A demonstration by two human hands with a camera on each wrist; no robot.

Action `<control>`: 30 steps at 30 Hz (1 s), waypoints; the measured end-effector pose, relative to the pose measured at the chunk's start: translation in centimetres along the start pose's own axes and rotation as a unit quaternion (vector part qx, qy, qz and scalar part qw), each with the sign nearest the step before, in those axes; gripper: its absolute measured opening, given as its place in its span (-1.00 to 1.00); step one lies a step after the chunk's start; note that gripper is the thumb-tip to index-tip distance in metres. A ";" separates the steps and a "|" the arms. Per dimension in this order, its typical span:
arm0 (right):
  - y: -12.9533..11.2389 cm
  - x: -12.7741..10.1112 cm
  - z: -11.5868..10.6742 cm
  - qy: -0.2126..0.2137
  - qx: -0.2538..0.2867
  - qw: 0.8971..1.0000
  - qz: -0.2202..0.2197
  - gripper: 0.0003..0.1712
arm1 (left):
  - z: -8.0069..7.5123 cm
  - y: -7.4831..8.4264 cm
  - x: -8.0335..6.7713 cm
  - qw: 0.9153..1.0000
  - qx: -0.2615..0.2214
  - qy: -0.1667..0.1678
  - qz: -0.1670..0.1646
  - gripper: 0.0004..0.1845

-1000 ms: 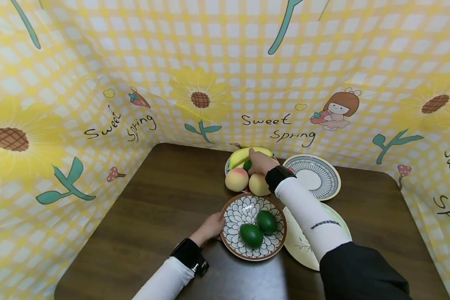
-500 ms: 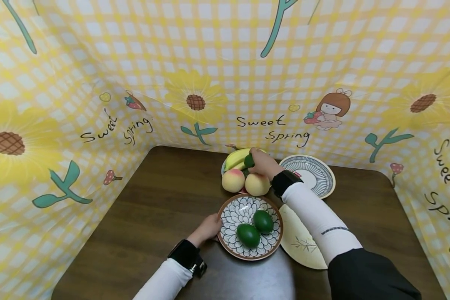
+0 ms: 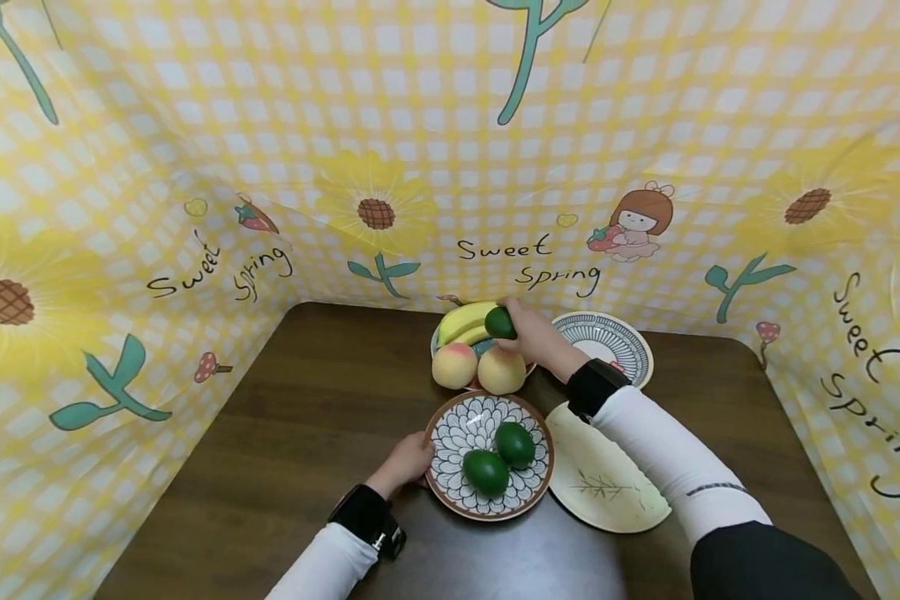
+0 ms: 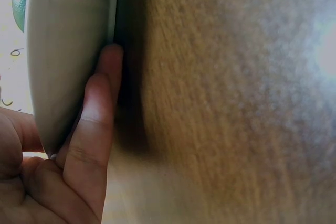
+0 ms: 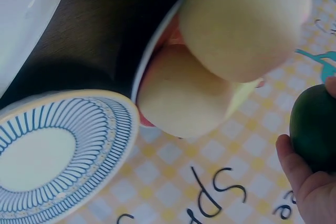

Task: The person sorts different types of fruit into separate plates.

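Avocado (image 3: pixel 500 322) gripped in right hand (image 3: pixel 534 337) fingers, lifted above fruit plate (image 3: pixel 437 342) at bench's far edge. Two avocados already on patterned plate (image 3: pixel 450 479), whose rim left hand (image 3: pixel 408 461) grips. Peaches (image 3: pixel 453 365), banana (image 3: pixel 461 319) remain.

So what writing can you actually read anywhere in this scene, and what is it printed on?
"Sweet Spring": on the yellow checked backdrop, behind the fruit.
"Sweet Spring": on the backdrop's left panel.
"Sweet Spr…": on its right panel, cut off by the frame edge.
Nothing readable on the plates, fruit or wrist bands.
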State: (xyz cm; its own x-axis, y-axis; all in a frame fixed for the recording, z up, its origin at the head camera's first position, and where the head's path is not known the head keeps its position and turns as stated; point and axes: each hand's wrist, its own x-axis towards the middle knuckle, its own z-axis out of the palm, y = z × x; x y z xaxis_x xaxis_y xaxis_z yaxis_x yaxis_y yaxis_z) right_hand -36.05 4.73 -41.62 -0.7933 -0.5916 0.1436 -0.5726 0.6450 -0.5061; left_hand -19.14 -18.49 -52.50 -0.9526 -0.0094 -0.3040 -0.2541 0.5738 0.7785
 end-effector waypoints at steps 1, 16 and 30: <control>-0.1 -0.3 -0.1 0.001 -0.004 1.000 -0.002 -0.18 | 0.0 -0.1 0.0 1.000 0.002 0.000 0.002 -0.66; -2.0 -4.9 -0.6 0.018 -0.012 0.999 -0.049 -0.26 | -0.2 -0.2 -0.3 1.000 0.008 0.007 -0.006 -0.64; -3.3 -7.7 2.5 -0.005 -0.027 0.994 -0.105 -0.32 | 0.0 0.2 -0.4 1.000 -0.009 -0.006 -0.013 -0.62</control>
State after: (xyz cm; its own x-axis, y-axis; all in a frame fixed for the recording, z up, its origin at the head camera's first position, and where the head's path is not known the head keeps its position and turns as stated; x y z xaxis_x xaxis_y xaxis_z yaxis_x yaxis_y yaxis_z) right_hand -27.58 5.95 -43.22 -0.6530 -0.7207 0.2328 -0.7360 0.5314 -0.4193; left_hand -18.85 -18.36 -52.25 -0.9436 -0.0137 -0.3309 -0.2816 0.5590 0.7799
